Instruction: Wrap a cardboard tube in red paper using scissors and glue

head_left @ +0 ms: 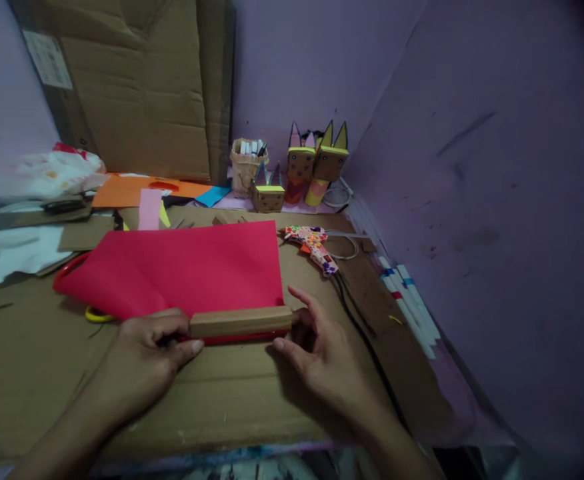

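Note:
A sheet of bright red paper or foam point(212, 263) lies on the work surface, its left part bent up. Along its near edge rests a long brown cardboard piece point(242, 321), perhaps a flattened tube, with a strip of red showing beneath. My left hand point(155, 347) is closed round the left end, thumb on the near side. At the right end my right hand point(317, 343) grips with thumb and bent fingers, one finger raised. The fingertips behind the cardboard are partly hidden.
Right of the sheet lies a patterned glue gun point(315, 245) with a black cord point(367, 347). White marker pens point(409, 307) line the right side. Cardboard animal figures point(317, 163) and a pen holder point(249, 167) stand behind. Yellow-handled scissors point(97, 315) poke from under the sheet.

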Motion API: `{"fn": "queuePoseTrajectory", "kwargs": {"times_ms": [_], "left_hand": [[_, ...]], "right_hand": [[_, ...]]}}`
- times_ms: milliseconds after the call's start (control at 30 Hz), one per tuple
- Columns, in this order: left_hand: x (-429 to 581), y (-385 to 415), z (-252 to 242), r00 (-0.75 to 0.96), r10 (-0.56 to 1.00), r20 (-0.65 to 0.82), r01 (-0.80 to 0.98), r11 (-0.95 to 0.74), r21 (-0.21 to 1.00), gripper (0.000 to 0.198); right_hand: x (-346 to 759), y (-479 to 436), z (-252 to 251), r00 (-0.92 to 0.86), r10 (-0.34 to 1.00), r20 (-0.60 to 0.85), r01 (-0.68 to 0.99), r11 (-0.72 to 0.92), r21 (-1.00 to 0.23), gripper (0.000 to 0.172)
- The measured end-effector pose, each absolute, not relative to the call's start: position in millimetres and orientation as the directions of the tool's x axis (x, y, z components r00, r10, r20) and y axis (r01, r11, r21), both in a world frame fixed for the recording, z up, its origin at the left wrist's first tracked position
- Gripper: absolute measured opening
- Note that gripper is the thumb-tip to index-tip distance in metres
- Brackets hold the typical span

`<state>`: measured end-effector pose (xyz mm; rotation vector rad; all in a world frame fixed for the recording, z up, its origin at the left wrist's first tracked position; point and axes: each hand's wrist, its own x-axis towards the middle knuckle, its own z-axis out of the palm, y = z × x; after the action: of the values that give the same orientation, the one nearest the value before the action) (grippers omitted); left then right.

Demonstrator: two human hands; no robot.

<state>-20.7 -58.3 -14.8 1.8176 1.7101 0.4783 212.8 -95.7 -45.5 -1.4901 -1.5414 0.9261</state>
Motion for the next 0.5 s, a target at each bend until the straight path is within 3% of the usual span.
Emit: {"fn": "queuePoseTrajectory", "kwargs": {"times_ms": [500], "left_hand": [[-21.1, -57.3, -14.0, 0.117, 0.988, -0.102, 0.759, -0.022, 0.650, 0.023]], "right_hand": [[212.7, -96.4, -43.0, -0.017, 0.999, 0.036, 0.398, 0.039, -0.917, 0.062]]}}
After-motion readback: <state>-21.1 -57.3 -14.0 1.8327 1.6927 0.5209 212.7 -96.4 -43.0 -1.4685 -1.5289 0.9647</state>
